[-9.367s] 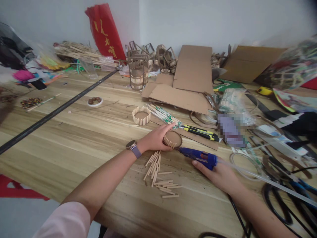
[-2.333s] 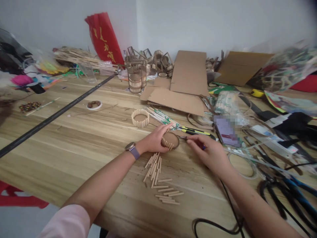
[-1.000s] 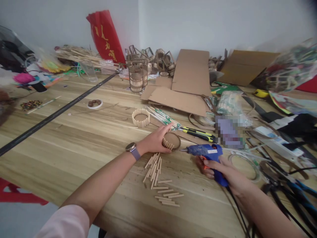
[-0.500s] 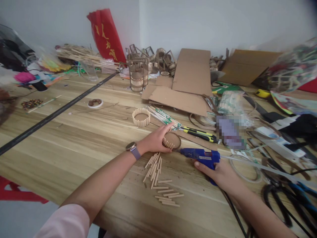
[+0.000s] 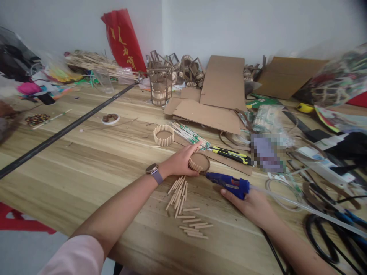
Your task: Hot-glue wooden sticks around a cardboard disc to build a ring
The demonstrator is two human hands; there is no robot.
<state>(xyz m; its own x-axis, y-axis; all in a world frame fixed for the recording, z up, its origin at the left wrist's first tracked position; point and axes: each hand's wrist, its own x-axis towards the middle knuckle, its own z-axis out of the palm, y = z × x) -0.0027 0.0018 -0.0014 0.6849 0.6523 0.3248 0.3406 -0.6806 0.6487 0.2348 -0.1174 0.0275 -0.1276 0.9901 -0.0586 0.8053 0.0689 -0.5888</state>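
My left hand (image 5: 182,161) is closed around the left side of a round cardboard basket (image 5: 202,162), which has short wooden sticks along part of its wall. In my right hand (image 5: 248,204) is a blue glue gun (image 5: 229,183), its nozzle at the lower right edge of the basket; whether it touches cannot be made out. A clear glue stick (image 5: 289,196) juts from the gun's back. Short wooden sticks (image 5: 179,194) lie loose in front of the basket. Behind my left hand stands another ring-shaped basket (image 5: 163,136), with sticks all round its wall.
A yellow-black utility knife (image 5: 231,154) lies behind the glue gun. Cardboard pieces (image 5: 222,84) and several finished baskets (image 5: 160,93) are at the back. A long dark bar (image 5: 71,128) crosses the table's left. Black-handled scissors (image 5: 319,236) and cables crowd the right.
The glue gun has tilted and shifted slightly left and down, its nozzle nearer the basket's lower edge. My left hand and the basket stay in place.
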